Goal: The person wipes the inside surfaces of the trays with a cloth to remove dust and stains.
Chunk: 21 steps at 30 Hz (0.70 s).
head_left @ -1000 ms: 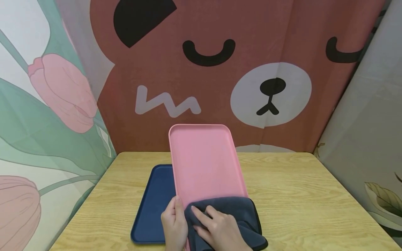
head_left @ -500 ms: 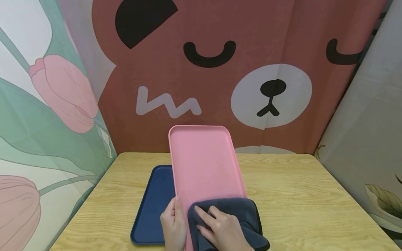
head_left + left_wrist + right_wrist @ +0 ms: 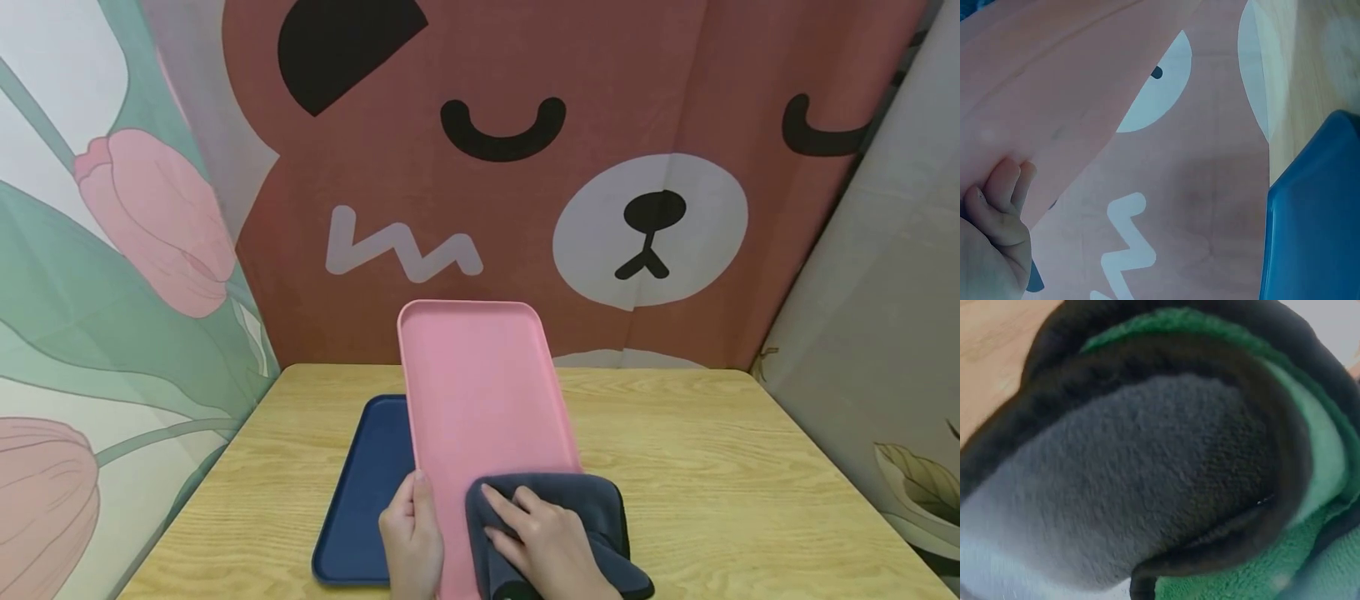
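Note:
A pink rectangular tray (image 3: 480, 383) is held up at a slant, its inner face showing in the head view. My left hand (image 3: 412, 529) grips its left rim near the lower end, thumb on the front. In the left wrist view, the fingers (image 3: 1007, 187) lie against the tray's back (image 3: 1072, 106). Over the tray's lower right part lies a dark grey cloth (image 3: 558, 492) with black edging. My right hand (image 3: 551, 542) holds this cloth against the tray with thumb and fingers. Close up in the right wrist view, the cloth (image 3: 1147, 469) folds over, showing a green side.
A dark blue tray (image 3: 363, 500) lies flat on the wooden table (image 3: 720, 483), left of the pink tray and partly covered by it in the head view. Behind the table hangs a curtain (image 3: 510, 225) printed with a bear; patterned fabric hangs at both sides.
My right hand and the cloth have slid a little to the right across the pink tray, baring more of its lower left. The pink tray and left hand have shifted slightly left.

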### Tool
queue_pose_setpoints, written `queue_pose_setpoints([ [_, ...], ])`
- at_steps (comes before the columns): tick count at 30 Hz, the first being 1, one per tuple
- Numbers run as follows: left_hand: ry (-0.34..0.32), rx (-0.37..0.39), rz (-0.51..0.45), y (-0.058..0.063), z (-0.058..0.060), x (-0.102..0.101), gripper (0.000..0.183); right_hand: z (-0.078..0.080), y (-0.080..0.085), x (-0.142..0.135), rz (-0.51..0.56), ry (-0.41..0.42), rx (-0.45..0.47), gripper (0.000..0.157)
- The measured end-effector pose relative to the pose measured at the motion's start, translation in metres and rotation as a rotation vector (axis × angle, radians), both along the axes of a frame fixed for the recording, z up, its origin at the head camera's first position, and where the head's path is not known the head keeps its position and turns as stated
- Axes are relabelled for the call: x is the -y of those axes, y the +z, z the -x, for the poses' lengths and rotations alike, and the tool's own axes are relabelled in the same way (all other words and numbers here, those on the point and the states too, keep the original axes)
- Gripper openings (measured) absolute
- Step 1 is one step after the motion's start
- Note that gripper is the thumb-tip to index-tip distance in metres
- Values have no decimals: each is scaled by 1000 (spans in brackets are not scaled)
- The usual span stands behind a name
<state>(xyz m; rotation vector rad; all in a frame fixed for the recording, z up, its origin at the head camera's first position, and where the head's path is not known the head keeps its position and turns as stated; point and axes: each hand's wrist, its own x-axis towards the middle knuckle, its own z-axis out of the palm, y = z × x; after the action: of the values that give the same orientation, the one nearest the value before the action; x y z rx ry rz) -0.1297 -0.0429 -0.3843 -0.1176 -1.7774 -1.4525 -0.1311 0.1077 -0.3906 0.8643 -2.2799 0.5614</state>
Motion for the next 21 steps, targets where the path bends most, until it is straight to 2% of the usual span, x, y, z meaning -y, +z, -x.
queue_pose_setpoints([
  [10, -9, 48, -24, 1, -1, 1, 26, 3, 1, -4, -18, -55, 53, 36],
  [21, 28, -3, 20, 0, -1, 3, 24, 9, -4, -14, -64, -143, 153, 35],
])
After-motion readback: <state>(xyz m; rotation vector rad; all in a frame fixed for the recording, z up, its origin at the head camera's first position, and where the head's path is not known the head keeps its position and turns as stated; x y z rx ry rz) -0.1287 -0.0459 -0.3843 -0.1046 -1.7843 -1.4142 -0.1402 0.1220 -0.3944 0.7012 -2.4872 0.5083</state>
